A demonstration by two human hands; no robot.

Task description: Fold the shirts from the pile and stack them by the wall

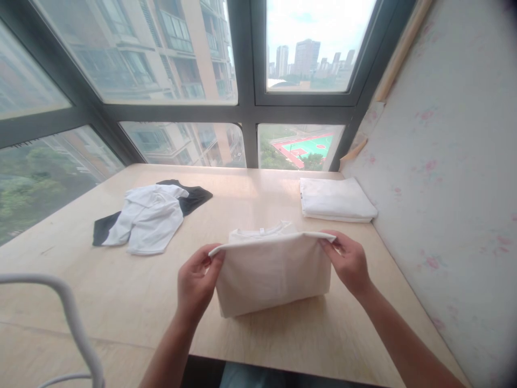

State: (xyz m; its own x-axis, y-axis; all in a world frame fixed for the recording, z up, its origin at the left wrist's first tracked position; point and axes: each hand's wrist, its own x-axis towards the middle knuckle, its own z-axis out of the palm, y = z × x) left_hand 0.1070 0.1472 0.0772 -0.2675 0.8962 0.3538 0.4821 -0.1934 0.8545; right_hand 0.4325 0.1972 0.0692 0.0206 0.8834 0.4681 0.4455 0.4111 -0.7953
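At the lower centre of the frame, a person's left hand and right hand clamp opposite ends of the upper edge of a pale shirt, each grip pinched between thumb and fingers, over a light-wood tabletop. The step in hand appears to be folding; the next move would likely call for laying that edge down evenly. A folded white cloth lies at centre right.

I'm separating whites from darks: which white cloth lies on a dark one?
The rumpled cloth at left, lying over the dark cloth. The left hand and right hand hold the shirt; the folded cloth lies by the wall; neither touches the dark cloth.
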